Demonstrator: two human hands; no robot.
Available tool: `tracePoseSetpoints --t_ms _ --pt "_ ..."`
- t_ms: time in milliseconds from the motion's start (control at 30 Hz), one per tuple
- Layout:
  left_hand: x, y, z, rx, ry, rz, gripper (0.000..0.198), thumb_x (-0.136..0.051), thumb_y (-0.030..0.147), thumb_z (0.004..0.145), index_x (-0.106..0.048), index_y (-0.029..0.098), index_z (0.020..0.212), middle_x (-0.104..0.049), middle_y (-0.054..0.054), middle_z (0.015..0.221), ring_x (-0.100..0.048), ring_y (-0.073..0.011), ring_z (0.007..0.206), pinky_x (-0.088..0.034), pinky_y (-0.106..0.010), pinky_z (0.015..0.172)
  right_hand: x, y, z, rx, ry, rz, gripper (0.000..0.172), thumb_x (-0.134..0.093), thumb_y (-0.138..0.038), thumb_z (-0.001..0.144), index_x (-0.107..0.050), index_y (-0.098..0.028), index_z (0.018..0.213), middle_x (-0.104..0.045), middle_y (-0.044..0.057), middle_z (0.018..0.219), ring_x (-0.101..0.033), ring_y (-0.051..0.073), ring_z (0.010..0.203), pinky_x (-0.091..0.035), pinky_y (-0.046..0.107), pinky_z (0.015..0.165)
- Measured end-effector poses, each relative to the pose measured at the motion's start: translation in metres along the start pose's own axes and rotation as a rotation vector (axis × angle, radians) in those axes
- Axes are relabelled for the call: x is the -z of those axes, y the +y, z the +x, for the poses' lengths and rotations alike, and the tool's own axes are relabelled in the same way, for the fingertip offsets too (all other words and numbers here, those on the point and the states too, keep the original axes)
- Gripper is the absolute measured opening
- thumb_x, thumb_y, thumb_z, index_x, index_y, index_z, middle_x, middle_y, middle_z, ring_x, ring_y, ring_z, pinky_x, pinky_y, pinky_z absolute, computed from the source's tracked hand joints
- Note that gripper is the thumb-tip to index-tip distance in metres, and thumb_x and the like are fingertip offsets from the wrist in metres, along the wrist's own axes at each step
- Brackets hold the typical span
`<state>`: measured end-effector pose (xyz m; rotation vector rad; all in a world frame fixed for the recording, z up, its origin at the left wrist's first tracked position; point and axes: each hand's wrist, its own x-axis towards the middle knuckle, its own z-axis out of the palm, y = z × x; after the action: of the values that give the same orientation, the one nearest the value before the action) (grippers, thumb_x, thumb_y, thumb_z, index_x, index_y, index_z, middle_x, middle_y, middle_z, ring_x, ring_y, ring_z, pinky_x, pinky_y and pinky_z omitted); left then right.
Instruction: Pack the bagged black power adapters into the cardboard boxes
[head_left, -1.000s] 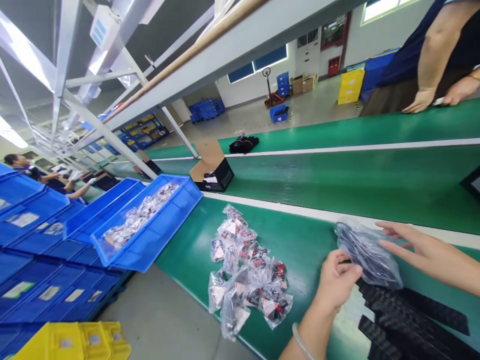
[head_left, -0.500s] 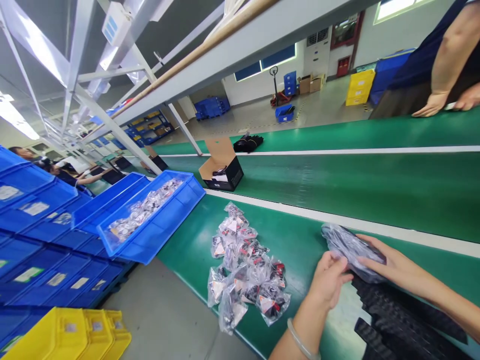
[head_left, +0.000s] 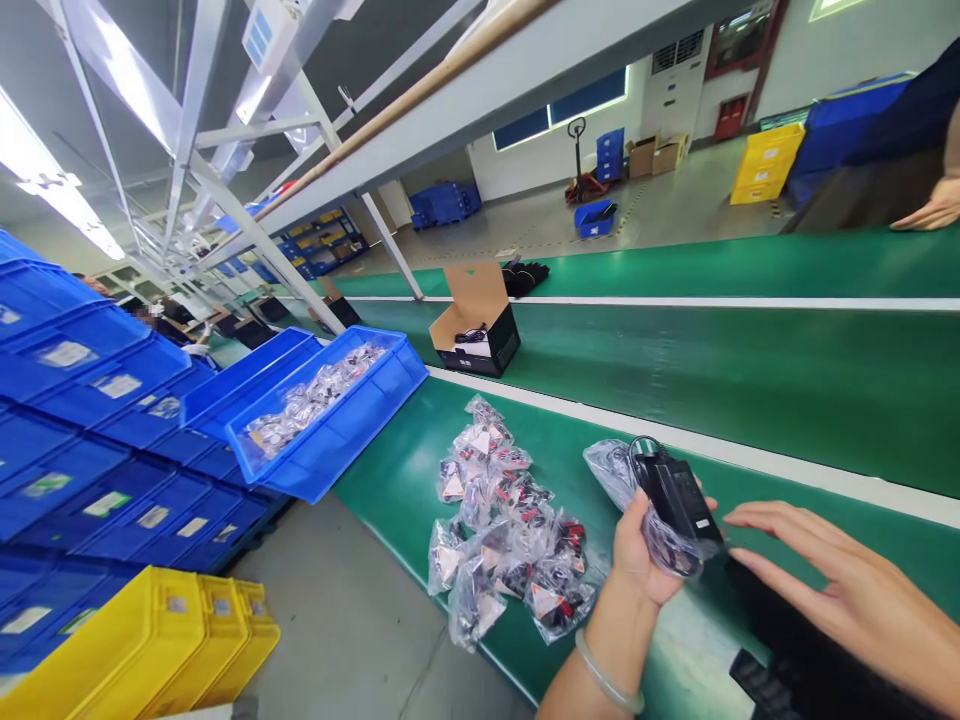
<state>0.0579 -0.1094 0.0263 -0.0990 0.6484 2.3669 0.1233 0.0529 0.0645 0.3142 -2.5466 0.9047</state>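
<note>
In the head view my left hand [head_left: 643, 550] is closed around a black power adapter [head_left: 679, 495] with a coiled black cord. A clear plastic bag [head_left: 611, 468] lies around part of the adapter and hangs past it on the left. Just to the right, my right hand [head_left: 832, 575] is open, fingers stretched toward the adapter's end and apart from it. Beneath the right hand is a dark pile of black items [head_left: 787, 640], partly hidden and blurred. To the left of my left hand, several small clear bags [head_left: 510, 530] with red and black parts lie heaped.
A blue bin [head_left: 330, 420] of bagged parts rests at the bench's left end, beside stacked blue bins [head_left: 112, 440] and yellow bins [head_left: 150, 640]. An open carton [head_left: 476, 340] holding a cord stands on the green conveyor [head_left: 675, 370]. Across it is a co-worker's hand [head_left: 930, 208].
The bagged adapter has moved left and turned, showing its black face and cord. My left hand has taken hold of it; my right hand has let go and drawn right. The camera view has shifted.
</note>
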Motion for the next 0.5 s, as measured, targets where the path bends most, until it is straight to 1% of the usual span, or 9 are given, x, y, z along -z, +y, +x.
tracePoseSetpoints --t_ms 100,167,267,300,333,367,400,467,500 --pt "-0.001 -0.001 -0.003 0.001 -0.052 -0.038 0.075 -0.083 0.066 0.055 -0.075 0.013 0.107 -0.078 -0.009 0.099 -0.068 -0.0208 0.092 -0.051 -0.032 0.088 -0.007 0.000 0.002 0.188 -0.011 -0.034 0.027 -0.059 -0.050 0.093 -0.067 -0.031 0.110 -0.068 0.004 0.110 -0.068 0.020 0.098 -0.061 0.030 0.079" --pt "-0.002 -0.001 -0.004 0.003 -0.074 -0.046 0.075 -0.083 0.066 0.055 -0.074 0.015 0.109 -0.078 -0.009 0.101 -0.068 -0.0210 0.093 -0.050 -0.031 0.086 -0.013 -0.003 0.003 0.222 -0.011 -0.030 0.020 -0.058 -0.043 0.095 -0.066 -0.029 0.105 -0.066 0.005 0.107 -0.066 0.019 0.096 -0.058 0.027 0.075" --pt "-0.003 0.001 -0.007 -0.006 -0.096 -0.062 0.074 -0.083 0.064 0.057 -0.074 0.015 0.112 -0.078 -0.008 0.097 -0.067 -0.0205 0.090 -0.050 -0.031 0.084 -0.015 -0.007 0.004 0.220 -0.013 0.014 0.013 -0.055 -0.037 0.096 -0.064 -0.027 0.096 -0.065 0.004 0.099 -0.065 0.017 0.089 -0.056 0.025 0.072" --pt "-0.003 0.002 -0.008 -0.012 -0.103 -0.077 0.074 -0.083 0.064 0.057 -0.074 0.015 0.113 -0.078 -0.007 0.097 -0.067 -0.0198 0.089 -0.050 -0.030 0.085 -0.014 -0.007 0.005 0.190 0.006 0.036 0.015 -0.055 -0.038 0.095 -0.064 -0.027 0.094 -0.066 0.004 0.097 -0.065 0.016 0.087 -0.056 0.025 0.072" --pt "-0.003 0.002 -0.009 -0.016 -0.106 -0.094 0.074 -0.083 0.064 0.058 -0.073 0.015 0.113 -0.077 -0.007 0.097 -0.067 -0.0189 0.087 -0.050 -0.030 0.086 -0.011 -0.008 0.006 0.121 0.019 0.055 0.018 -0.055 -0.042 0.095 -0.063 -0.026 0.091 -0.066 0.004 0.095 -0.065 0.017 0.084 -0.056 0.025 0.070" --pt "-0.003 0.003 -0.010 -0.022 -0.104 -0.110 0.075 -0.082 0.064 0.058 -0.073 0.015 0.113 -0.077 -0.006 0.098 -0.066 -0.0184 0.086 -0.049 -0.030 0.087 -0.008 -0.008 0.007 0.016 0.017 0.080 0.025 -0.054 -0.047 0.094 -0.063 -0.025 0.088 -0.066 0.004 0.091 -0.065 0.017 0.078 -0.056 0.025 0.065" --pt "-0.003 0.004 -0.010 -0.032 -0.095 -0.119 0.075 -0.082 0.065 0.057 -0.073 0.016 0.113 -0.076 -0.006 0.099 -0.066 -0.0186 0.087 -0.049 -0.030 0.089 -0.005 -0.009 0.008 -0.109 -0.018 0.118 0.033 -0.054 -0.055 0.092 -0.063 -0.024 0.085 -0.067 0.004 0.087 -0.064 0.017 0.072 -0.055 0.026 0.062" --pt "-0.003 0.006 -0.011 -0.068 -0.063 -0.113 0.074 -0.083 0.066 0.056 -0.074 0.017 0.111 -0.076 -0.007 0.102 -0.065 -0.0202 0.095 -0.047 -0.031 0.093 -0.002 -0.010 0.011 -0.342 -0.183 0.239 0.047 -0.050 -0.068 0.087 -0.064 -0.023 0.083 -0.067 0.005 0.081 -0.063 0.018 0.067 -0.055 0.027 0.058" --pt "-0.003 0.006 -0.011 -0.085 -0.045 -0.099 0.075 -0.083 0.067 0.055 -0.074 0.018 0.110 -0.075 -0.007 0.104 -0.065 -0.0209 0.098 -0.047 -0.031 0.095 -0.003 -0.010 0.012 -0.417 -0.280 0.313 0.054 -0.048 -0.074 0.085 -0.065 -0.023 0.083 -0.066 0.005 0.079 -0.062 0.018 0.067 -0.055 0.027 0.058"
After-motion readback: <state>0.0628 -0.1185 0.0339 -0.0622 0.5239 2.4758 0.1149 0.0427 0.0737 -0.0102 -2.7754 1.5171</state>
